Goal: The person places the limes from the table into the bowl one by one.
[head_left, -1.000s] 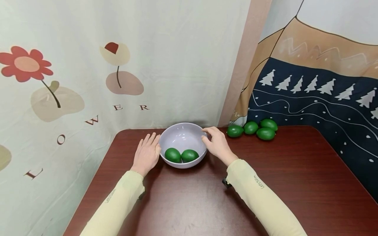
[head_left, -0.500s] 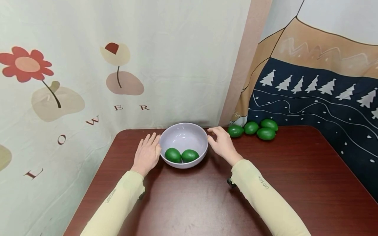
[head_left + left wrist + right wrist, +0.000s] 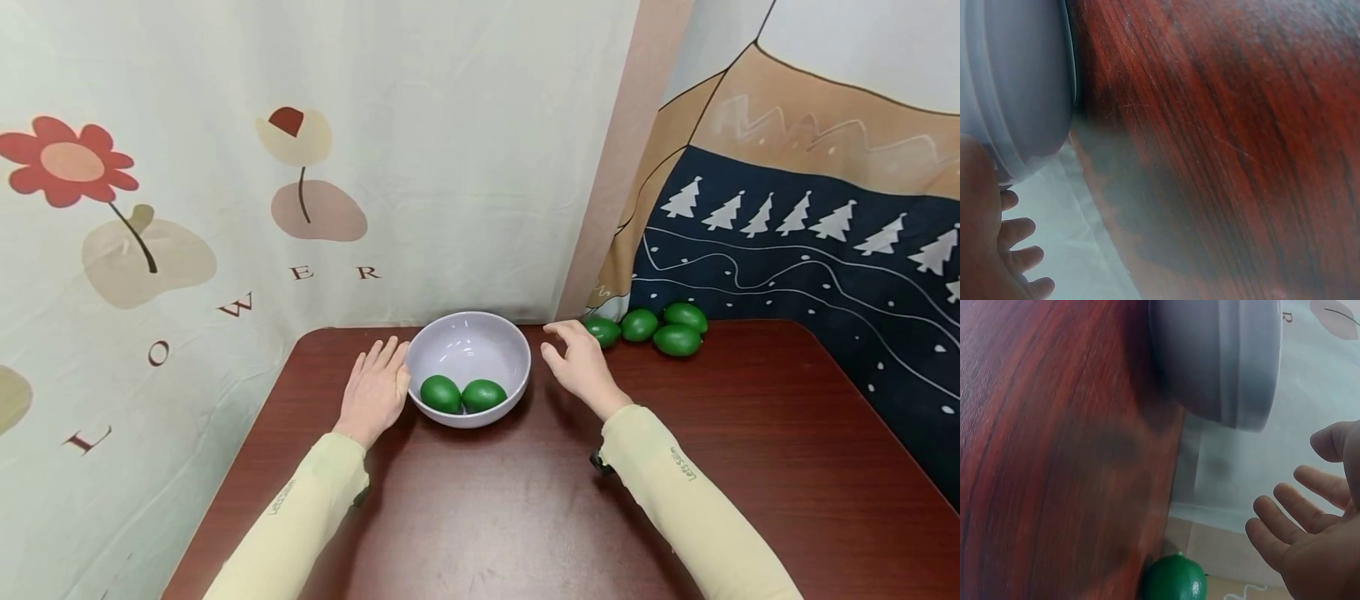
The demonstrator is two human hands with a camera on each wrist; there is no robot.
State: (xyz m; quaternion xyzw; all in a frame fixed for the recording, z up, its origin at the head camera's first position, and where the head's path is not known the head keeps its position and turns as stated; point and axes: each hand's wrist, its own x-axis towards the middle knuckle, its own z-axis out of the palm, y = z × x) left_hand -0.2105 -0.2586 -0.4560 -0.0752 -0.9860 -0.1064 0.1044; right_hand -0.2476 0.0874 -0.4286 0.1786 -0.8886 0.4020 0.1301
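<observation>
A pale lavender bowl stands at the table's back edge with two green limes, a left one and a right one, lying inside near its front wall. Against the bowl's left side rests my left hand, fingers straight and spread; the left wrist view also has its thumb by the bowl wall. My right hand is off the bowl's right side, holding nothing, its fingers loosely bent. Partly behind that hand sits a green lime, which the right wrist view has low down as a green fruit.
More limes sit in a cluster at the back right, among them a front one and one further left. The dark red wooden table meets a printed curtain behind. A tree-patterned cloth hangs at the right.
My right hand has left the bowl's rim and moved right, toward the limes, now partly covering the nearest one. The left hand and the bowl have stayed in place.
</observation>
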